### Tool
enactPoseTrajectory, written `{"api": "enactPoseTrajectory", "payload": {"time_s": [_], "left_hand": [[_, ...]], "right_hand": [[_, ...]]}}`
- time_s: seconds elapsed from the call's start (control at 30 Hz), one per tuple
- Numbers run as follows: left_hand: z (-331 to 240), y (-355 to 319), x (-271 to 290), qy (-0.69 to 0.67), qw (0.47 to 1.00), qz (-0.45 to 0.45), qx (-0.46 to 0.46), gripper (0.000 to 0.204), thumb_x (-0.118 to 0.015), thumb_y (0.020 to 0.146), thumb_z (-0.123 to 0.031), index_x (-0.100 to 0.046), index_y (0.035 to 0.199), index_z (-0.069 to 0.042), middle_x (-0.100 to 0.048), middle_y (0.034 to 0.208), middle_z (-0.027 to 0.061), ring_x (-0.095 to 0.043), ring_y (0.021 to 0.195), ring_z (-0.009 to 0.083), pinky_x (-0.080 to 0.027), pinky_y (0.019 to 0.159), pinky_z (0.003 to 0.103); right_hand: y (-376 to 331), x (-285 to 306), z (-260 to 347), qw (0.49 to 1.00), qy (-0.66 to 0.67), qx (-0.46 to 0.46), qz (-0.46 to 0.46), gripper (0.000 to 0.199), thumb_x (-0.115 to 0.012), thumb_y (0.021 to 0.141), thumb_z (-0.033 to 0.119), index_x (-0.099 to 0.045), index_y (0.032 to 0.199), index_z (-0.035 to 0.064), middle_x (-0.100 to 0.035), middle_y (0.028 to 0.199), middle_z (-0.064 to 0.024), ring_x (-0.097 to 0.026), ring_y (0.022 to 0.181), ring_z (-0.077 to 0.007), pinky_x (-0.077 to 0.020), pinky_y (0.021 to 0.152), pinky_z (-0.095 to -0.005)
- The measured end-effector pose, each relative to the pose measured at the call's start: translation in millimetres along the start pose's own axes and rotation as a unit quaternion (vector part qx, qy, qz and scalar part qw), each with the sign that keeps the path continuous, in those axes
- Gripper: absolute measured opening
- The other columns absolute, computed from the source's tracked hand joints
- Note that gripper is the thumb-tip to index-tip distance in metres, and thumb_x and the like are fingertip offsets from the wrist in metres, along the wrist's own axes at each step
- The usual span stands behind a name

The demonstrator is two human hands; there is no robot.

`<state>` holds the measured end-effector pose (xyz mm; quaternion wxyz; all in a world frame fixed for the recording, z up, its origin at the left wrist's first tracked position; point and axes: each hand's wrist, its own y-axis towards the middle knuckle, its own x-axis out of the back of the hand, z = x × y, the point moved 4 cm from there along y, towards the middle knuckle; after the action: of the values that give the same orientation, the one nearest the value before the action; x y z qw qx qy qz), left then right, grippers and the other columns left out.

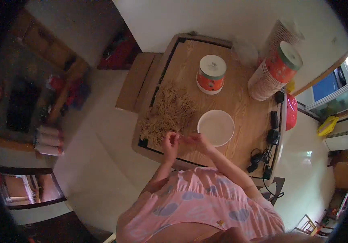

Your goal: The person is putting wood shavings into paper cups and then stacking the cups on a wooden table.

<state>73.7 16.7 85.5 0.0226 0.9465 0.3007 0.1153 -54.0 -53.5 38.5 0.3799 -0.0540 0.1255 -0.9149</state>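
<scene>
A loose heap of tan, stringy, tangled strands [170,111] lies on the left part of the wooden table. At its near edge my left hand [170,145] is closed, thumb and fingertips pinched together. Whatever is in the pinch is too small to make out. My right hand [197,141] reaches across toward it, its fingers blurred, so their grip does not show. Just beyond my right hand stands a white round paper bowl [216,128], its open side up. Farther back, a short stack of upside-down red and white paper bowls [211,75] rests on the table.
Tall nested stacks of paper bowls [274,71] lean at the table's back right. Black adapters and cables [265,156] lie along the right edge. A cardboard piece [136,83] sits beside the table's left side. A red plastic container [291,112] is past the right edge.
</scene>
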Motion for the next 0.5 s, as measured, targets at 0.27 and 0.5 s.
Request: {"api": "enactPoseTrajectory", "payload": {"time_s": [0.27, 0.5], "left_hand": [[12, 4, 23, 0.03, 0.998, -0.054, -0.027, 0.008, -0.057, 0.08, -0.01, -0.054, 0.084, -0.004, -0.055, 0.076, 0.0026, -0.052, 0.067, 0.0102, -0.043, 0.061, 0.024], [-51, 68, 55, -0.183, 0.98, -0.048, 0.063, 0.014, -0.053, 0.084, -0.019, -0.048, 0.086, -0.006, -0.059, 0.08, 0.0057, -0.054, 0.067, 0.0107, -0.041, 0.056, 0.023]], "right_hand": [[41, -27, 37, 0.979, -0.073, 0.086, 0.17, 0.023, -0.055, 0.08, 0.023, -0.062, 0.078, 0.0016, -0.058, 0.068, -0.0004, -0.052, 0.063, -0.008, -0.0431, 0.057, -0.0229], [57, -47, 21, 0.975, -0.119, 0.058, 0.178, 0.013, -0.052, 0.077, 0.013, -0.06, 0.074, 0.003, -0.058, 0.066, -0.0021, -0.052, 0.062, -0.0093, -0.0429, 0.057, -0.0241]]}}
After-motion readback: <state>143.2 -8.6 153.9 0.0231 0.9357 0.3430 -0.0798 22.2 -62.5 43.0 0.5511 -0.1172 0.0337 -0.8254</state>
